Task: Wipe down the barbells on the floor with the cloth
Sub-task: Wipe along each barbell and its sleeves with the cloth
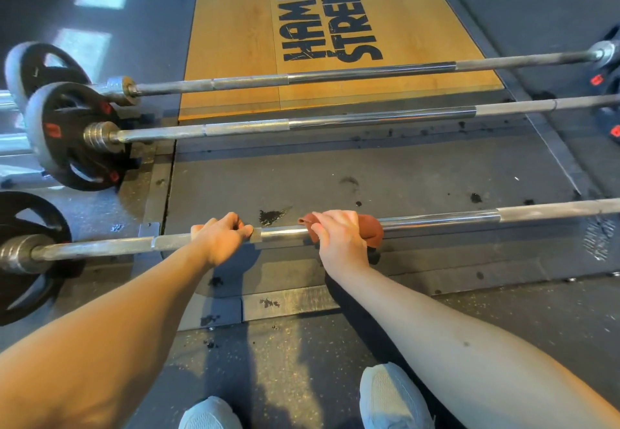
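At the lower left of the frame a black plate [23, 254] capped the nearest barbell [436, 220], which lay across the rubber floor [402, 173]. The left hand [219, 240] gripped its bar, fingers [243, 230] curled over the steel. Just right of it, the right hand [339, 239] held a rust-brown cloth [373, 227] wrapped round the same bar, its fingers closed on the cloth. Beyond lay the middle barbell [335, 121] and the far barbell [335, 74]. On the wooden platform [228, 42] at the top, sideways black letters [332, 15] read "HAMMER STRENGTH".
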Demonstrator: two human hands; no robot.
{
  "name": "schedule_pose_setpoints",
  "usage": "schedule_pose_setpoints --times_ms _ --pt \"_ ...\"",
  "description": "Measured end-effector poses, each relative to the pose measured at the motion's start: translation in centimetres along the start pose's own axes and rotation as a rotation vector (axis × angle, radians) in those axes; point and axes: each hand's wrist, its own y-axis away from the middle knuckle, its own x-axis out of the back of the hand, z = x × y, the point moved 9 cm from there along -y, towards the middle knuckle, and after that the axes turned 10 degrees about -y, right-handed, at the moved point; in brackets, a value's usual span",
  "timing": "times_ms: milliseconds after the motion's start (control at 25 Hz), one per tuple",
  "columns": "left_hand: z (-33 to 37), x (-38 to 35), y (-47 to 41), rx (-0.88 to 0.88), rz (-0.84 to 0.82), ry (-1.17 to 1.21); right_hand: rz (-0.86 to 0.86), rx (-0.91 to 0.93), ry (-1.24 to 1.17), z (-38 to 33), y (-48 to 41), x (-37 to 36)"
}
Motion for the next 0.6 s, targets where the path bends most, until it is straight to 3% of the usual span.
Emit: schedule_pose_setpoints --times_ms 120,240,320,440,600 --pt "-0.4 1.5 0.1 -0.021 0.122 0.113 -0.057 -0.024 0.087 -1.9 -0.8 -2.4" --pt "-0.7 2.3 0.2 -0.071 0.196 0.158 -0.190 0.111 0.168 -5.7 -0.8 -7.4" --pt "-0.7 2.6 0.0 -0.098 0.217 0.177 -0.224 0.119 0.103 -5.4 -1.4 -7.5" --pt "-0.2 2.8 -0.3 -0.117 0.216 0.157 -0.173 0.137 0.046 -2.0 -1.4 -1.3" --pt "0.0 2.8 -1.2 -0.114 0.227 0.118 0.104 -0.008 0.119 6.7 -1.5 11.0"
